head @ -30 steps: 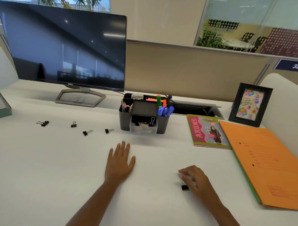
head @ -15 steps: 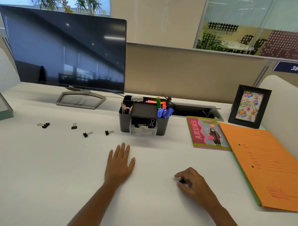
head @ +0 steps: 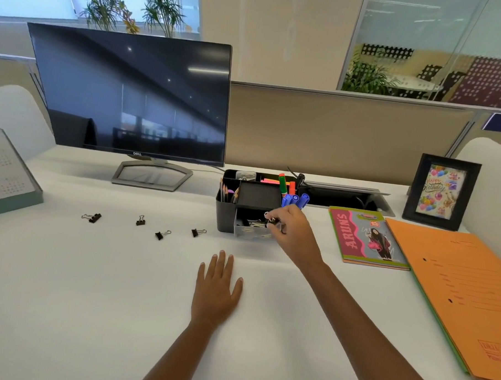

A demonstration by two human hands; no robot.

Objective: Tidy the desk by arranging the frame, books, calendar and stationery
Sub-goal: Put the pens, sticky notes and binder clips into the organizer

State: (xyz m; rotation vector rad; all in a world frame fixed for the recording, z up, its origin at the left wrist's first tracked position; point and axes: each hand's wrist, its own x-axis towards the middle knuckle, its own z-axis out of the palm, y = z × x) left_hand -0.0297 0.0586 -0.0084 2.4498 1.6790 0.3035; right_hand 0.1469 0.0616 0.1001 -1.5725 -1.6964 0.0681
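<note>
My right hand (head: 294,235) holds a small black binder clip (head: 272,219) over the clear front drawer of the black desk organizer (head: 226,216), which has pencils and markers in it. My left hand (head: 217,287) lies flat and open on the white desk (head: 81,297). Several black binder clips lie loose left of the organizer, the nearest binder clip (head: 198,232) just beside it. A pink and green book (head: 366,238) and an orange folder (head: 463,285) lie at the right. A black picture frame (head: 441,192) stands behind them. A desk calendar (head: 7,170) stands at the far left.
A dark monitor (head: 133,95) on a grey stand sits at the back left. Behind the organizer is an open cable tray (head: 346,195) in the desk. A beige partition closes off the back. White chair backs show at both sides.
My right hand picked a binder clip off the desk in front of me and carried it forward to the organizer's drawer. My left hand stayed flat. The view tilted up a little.
</note>
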